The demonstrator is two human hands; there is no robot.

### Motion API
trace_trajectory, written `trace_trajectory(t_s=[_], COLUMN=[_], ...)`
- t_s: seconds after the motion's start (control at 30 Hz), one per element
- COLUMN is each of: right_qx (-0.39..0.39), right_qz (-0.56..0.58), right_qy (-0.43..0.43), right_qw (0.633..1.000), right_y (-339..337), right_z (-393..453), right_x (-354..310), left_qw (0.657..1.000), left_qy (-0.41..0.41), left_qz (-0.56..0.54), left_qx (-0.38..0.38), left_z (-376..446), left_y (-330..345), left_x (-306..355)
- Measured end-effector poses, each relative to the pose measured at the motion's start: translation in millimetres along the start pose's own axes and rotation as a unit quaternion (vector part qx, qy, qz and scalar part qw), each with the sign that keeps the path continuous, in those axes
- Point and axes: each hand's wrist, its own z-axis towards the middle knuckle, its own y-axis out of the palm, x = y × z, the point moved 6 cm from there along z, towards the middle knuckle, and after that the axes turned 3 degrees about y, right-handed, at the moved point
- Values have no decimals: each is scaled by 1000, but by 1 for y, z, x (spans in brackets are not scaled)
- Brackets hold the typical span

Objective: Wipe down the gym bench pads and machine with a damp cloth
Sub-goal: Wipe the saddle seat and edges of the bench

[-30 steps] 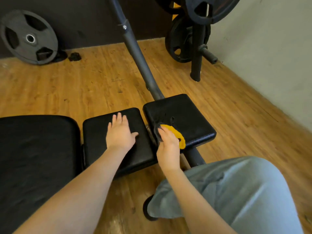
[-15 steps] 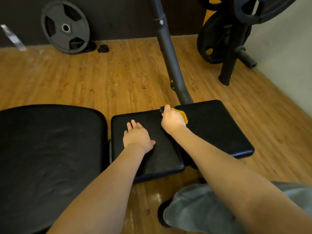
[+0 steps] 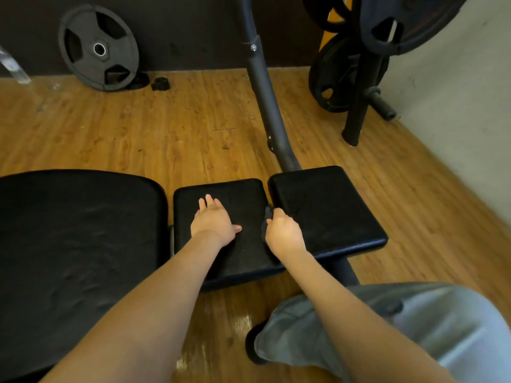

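Place: a small gym room.
Bench: black padded bench pads (image 3: 326, 208) on a dark metal frame tube (image 3: 265, 100).
Weights: a black weight plate (image 3: 98, 48) leaning on the dark wall; more plates on a storage rack (image 3: 359, 87) in the corner.
Floor: wood-look planks (image 3: 138, 128), scuffed.
Walls: dark at the back, pale on the right.

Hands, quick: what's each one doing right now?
Left hand: open, flat on the middle pad.
Right hand: gripping a dark cloth at the gap between the middle pad and the right pad.
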Motion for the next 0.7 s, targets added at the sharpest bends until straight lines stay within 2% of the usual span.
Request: trace_trajectory(t_s=[0.13,0.2,0.33,0.5,0.7], right_qx=[82,132,102,73,100], right_qz=[-23,-41,-14,95,170], right_qy=[-95,-115,-139,-63,-25], right_qw=[992,984,985,991,980], right_y=[19,18,14,8,2], right_z=[-29,-31,-16,12,33], right_x=[1,1,-5,-11,-16], left_qw=[1000,1000,999,999,999], left_qy=[12,18,23,26,21], left_qz=[10,17,20,32,37], left_qx=[10,12,12,21,13], left_z=[-1,-1,1,2,4], left_y=[1,2,2,4,6], left_x=[-1,-2,-2,-2,0])
